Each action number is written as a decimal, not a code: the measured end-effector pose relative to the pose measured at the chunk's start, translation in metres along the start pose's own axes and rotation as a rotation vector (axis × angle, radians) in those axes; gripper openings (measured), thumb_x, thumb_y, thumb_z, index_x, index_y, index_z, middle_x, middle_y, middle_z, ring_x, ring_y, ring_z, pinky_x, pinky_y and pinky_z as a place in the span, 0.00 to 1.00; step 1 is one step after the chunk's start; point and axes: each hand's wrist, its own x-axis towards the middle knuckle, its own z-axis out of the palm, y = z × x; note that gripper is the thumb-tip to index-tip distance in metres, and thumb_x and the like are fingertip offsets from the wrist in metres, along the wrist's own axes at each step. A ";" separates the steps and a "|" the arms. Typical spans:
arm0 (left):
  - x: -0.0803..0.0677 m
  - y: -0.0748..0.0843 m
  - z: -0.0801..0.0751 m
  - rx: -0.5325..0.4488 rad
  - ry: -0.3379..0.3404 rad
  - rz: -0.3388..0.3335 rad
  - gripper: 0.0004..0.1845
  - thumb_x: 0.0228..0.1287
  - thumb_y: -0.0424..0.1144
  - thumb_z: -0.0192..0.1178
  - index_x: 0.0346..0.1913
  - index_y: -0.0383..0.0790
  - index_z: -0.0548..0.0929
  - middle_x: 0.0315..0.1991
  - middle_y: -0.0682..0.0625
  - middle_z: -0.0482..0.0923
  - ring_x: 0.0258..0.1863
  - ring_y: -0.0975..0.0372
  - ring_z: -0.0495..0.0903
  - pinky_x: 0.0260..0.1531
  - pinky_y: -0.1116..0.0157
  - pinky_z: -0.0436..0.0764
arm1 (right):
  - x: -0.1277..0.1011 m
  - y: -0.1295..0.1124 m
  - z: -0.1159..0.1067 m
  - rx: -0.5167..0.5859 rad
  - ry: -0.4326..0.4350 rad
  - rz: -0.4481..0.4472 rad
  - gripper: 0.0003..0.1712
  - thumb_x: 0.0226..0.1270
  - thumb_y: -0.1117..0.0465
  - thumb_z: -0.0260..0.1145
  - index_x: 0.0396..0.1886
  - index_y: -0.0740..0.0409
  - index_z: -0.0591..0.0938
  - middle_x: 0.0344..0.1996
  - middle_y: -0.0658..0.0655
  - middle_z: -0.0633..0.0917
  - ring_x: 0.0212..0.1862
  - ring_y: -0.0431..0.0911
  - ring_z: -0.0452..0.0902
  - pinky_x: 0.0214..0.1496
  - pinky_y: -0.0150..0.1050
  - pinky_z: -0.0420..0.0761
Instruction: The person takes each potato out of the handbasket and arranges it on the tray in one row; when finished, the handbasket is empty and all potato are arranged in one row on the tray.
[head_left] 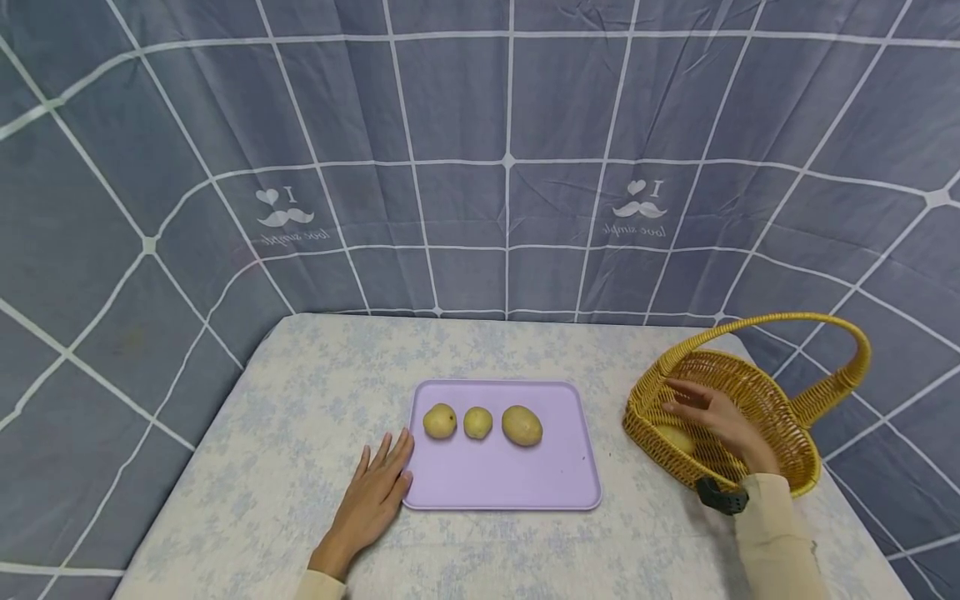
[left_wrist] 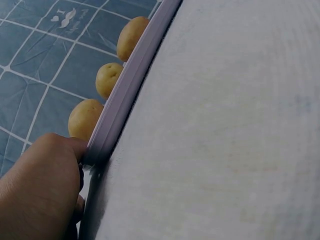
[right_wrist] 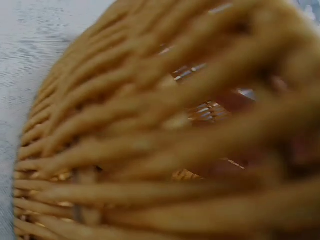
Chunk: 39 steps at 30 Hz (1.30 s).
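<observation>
A lavender tray (head_left: pixel 510 479) lies mid-table with three potatoes in a row: left (head_left: pixel 439 421), middle (head_left: pixel 477 422), right (head_left: pixel 521 425). My left hand (head_left: pixel 378 487) rests flat on the table, its straight fingers touching the tray's left edge. The left wrist view shows that hand (left_wrist: pixel 40 190) against the tray rim (left_wrist: pixel 130 85), with the potatoes (left_wrist: pixel 85 119) behind it. My right hand (head_left: pixel 712 417) reaches into a yellow wicker basket (head_left: pixel 780 392) with fingers spread over a fourth potato (head_left: pixel 673 439). I see no grip on it. Blurred basket weave (right_wrist: pixel 150 150) fills the right wrist view.
The table (head_left: pixel 300 400) has a pale floral cloth. A grey checked curtain (head_left: pixel 480 167) closes off the back and both sides. The basket's tall handle (head_left: pixel 847 342) arches over at the table's right edge.
</observation>
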 end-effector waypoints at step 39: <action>-0.001 0.004 -0.003 -0.008 -0.002 -0.007 0.27 0.67 0.46 0.43 0.67 0.44 0.55 0.67 0.53 0.52 0.67 0.53 0.48 0.65 0.53 0.39 | -0.001 0.018 0.009 0.130 -0.381 -0.065 0.28 0.64 0.60 0.55 0.61 0.69 0.64 0.57 0.71 0.66 0.50 0.27 0.68 0.47 0.25 0.73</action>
